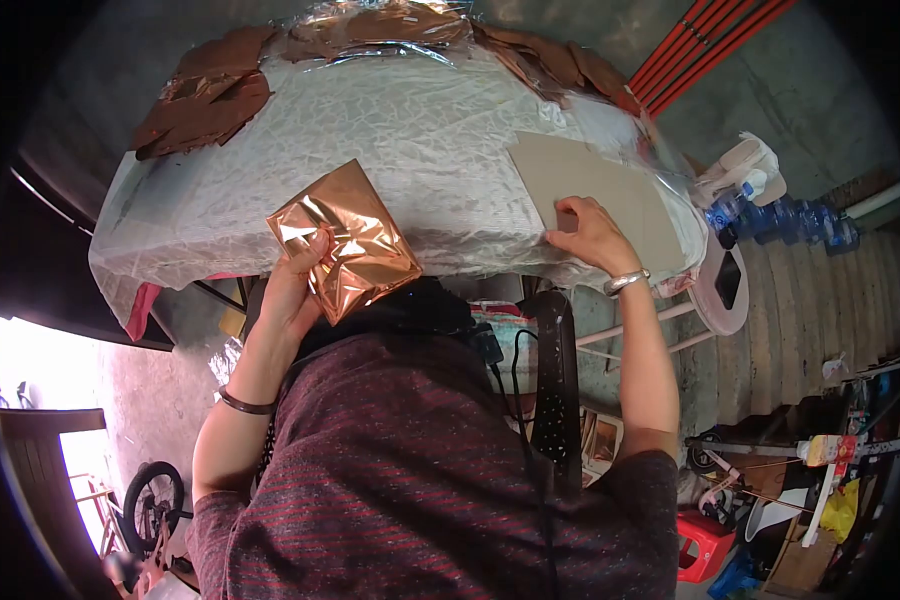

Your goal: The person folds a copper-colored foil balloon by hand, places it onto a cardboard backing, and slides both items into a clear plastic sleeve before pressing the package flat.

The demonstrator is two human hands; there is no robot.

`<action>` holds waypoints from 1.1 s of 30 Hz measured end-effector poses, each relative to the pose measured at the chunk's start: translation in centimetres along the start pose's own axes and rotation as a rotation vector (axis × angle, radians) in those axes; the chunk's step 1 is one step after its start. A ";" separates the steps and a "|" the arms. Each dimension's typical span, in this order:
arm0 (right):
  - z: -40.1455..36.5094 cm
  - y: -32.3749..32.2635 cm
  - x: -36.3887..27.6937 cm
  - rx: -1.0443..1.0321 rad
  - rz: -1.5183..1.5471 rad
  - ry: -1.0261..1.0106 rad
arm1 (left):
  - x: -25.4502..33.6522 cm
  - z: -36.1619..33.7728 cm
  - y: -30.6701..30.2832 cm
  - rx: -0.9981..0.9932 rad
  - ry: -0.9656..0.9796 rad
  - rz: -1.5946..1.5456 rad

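A shiny copper-gold foil sheet [365, 235], square with a creased surface, is in my left hand [305, 275]. The thumb lies on top of the foil at its left side, and the other fingers are hidden underneath. At the right of the table, my right hand [598, 238] rests over the near left corner of some grey cardboard sheets [610, 185]. Its fingers are curled, with a gap between thumb and forefinger around the cardboard's edge. The cardboard lies in a slightly fanned stack.
A patterned cloth under clear plastic covers the table [390, 130]. Brown sheet stacks [210, 90] line its far edge. To the right stand a pink stool [722, 290], water bottles [785, 220] and steps [800, 320]. A red stool [705, 545] sits lower right.
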State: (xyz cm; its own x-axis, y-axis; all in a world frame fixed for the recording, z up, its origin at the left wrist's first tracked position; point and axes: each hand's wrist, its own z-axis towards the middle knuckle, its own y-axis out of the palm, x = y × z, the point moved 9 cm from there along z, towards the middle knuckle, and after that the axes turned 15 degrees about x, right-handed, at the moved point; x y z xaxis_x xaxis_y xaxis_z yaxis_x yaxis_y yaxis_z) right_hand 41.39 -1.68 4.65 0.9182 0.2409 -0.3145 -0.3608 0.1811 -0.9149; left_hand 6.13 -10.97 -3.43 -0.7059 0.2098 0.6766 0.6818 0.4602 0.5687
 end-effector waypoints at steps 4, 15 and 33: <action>-0.2 -0.5 -0.1 0.010 0.055 0.074 | -0.1 0.1 -0.2 -0.004 -0.006 -0.023; 3.6 0.9 -0.3 0.095 0.250 0.047 | -1.3 0.2 0.7 -0.070 -0.059 -0.008; 5.9 4.0 5.0 -0.223 0.375 0.572 | 0.1 -0.5 -0.7 -0.057 -0.030 -0.051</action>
State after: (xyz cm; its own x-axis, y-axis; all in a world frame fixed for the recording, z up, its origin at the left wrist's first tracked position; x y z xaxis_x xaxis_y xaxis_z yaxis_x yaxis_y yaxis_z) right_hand 43.56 5.85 0.91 0.7032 -0.2992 -0.6450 -0.6825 -0.0297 -0.7303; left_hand 5.72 -11.70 -3.52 -0.7451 0.2133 0.6319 0.6537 0.4209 0.6288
